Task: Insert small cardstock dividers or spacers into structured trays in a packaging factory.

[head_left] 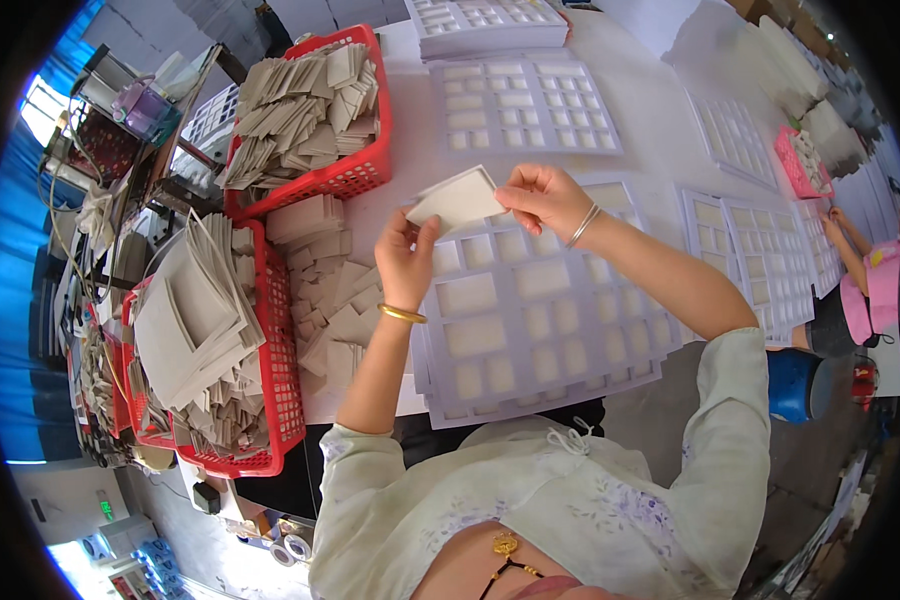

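Holding a pale board piece (457,198) between both hands, over the far-left part of the windowed sheet (518,285) on the white worktop (655,120). Grip: left hand (410,245) pinches the piece at its left end, thumb uppermost; right hand (545,205) pinches its right end between thumb and fingers. Piece appears raised; contact with the sheet cannot be ruled out.

Progress, as judged: this piece is in hand, not yet set down. Cells of the near sheet look beige-grey; cannot tell whether they are filled or simply show what lies beneath. Supply remains large: the far red basket (342,180) and near red basket (282,365) are heaped with pieces, and loose pieces (348,290) lie scattered beside them. A sheet stack (485,40) stands beyond. Estimate: plenty left.
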A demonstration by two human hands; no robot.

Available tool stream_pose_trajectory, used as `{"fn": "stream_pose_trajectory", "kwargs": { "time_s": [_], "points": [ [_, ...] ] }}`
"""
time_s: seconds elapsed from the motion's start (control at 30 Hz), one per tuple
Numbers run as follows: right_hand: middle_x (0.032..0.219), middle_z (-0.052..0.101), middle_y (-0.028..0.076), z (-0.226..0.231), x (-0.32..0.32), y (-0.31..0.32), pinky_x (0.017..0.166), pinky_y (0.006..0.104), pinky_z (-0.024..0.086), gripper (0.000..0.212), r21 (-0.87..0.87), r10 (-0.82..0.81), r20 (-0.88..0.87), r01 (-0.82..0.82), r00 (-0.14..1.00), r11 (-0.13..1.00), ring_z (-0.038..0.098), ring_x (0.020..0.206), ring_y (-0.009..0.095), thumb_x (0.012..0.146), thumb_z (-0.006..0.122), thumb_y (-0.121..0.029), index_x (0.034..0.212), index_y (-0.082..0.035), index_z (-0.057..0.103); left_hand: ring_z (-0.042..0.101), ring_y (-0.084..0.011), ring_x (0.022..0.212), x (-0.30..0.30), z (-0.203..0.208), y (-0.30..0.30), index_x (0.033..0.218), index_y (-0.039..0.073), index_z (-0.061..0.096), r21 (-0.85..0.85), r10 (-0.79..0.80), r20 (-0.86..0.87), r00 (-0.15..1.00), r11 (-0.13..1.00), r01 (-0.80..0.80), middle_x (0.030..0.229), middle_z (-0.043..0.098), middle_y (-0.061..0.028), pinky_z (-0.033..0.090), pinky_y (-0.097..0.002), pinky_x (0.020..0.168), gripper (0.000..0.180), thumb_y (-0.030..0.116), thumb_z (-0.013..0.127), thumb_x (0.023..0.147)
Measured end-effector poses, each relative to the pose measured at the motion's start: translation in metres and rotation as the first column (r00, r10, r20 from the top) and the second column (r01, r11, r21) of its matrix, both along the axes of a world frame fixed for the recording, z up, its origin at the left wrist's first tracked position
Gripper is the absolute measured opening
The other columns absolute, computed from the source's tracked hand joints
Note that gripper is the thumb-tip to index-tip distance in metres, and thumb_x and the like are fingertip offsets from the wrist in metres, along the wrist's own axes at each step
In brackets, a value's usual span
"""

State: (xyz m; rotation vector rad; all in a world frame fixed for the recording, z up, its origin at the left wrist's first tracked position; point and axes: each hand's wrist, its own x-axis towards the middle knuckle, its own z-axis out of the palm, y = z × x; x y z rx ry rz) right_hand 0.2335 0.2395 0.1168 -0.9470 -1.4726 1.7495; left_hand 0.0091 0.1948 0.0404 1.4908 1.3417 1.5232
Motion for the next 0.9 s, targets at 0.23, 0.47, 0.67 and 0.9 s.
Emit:
{"fn": "stream_pose_trajectory", "kwargs": {
  "time_s": [0.23, 0.47, 0.67, 0.9],
  "points": [
    [0.080, 0.062, 0.004, -0.030, 0.028, 0.027, 0.046, 0.0224, 0.040, 0.017, -0.105, -0.297, -0.005, 0.295, 0.955, 0.950, 0.053, 0.059, 0.007, 0.086, 0.066, -0.019, 0.092, -0.005, 0.059, 0.038, -0.0053, 0.054, -0.012, -0.014, 0.023, 0.100, 0.003, 0.054, 0.014, 0.011, 0.115, 0.993, 1.000, -0.013, 0.061, 0.044, 0.0036, 0.033, -0.0212, 0.050, 0.018, 0.003, 0.063, 0.085],
    [0.081, 0.058, 0.001, -0.073, 0.060, 0.046, 0.048, 0.0232, 0.044, 0.034, -0.065, -0.470, 0.238, 0.497, 0.850, 0.865, 0.055, 0.064, 0.009, 0.087, 0.059, -0.007, 0.121, -0.010, 0.056, 0.053, -0.0083, 0.053, -0.038, -0.066, 0.049, 0.101, 0.005, 0.061, -0.179, -0.096, -0.352, 0.931, 0.983, 0.034, 0.065, 0.056, -0.0015, 0.042, -0.0232, 0.047, 0.018, 0.003, 0.060, 0.083],
    [0.078, 0.056, -0.001, -0.091, 0.058, 0.048, 0.050, 0.0224, 0.044, 0.037, 0.034, -0.385, 0.393, 0.405, 0.835, 0.914, 0.054, 0.064, 0.007, 0.085, 0.059, -0.007, 0.122, -0.010, 0.058, 0.057, -0.0098, 0.053, -0.035, -0.069, 0.071, 0.099, 0.002, 0.061, -0.355, -0.190, -0.439, 0.878, 0.935, 0.025, 0.065, 0.057, -0.0034, 0.047, -0.0278, 0.043, 0.018, 0.004, 0.060, 0.081],
    [0.075, 0.056, -0.002, -0.117, 0.059, 0.058, 0.056, 0.0231, 0.045, 0.035, 0.145, -0.358, 0.372, 0.327, 0.856, 0.934, 0.050, 0.063, 0.006, 0.082, 0.062, -0.006, 0.117, -0.007, 0.060, 0.060, -0.0137, 0.053, -0.033, -0.057, 0.077, 0.096, 0.001, 0.062, -0.456, -0.255, -0.360, 0.898, 0.888, 0.069, 0.067, 0.059, -0.0054, 0.051, -0.0271, 0.046, 0.016, 0.002, 0.060, 0.081]
  ]
}}
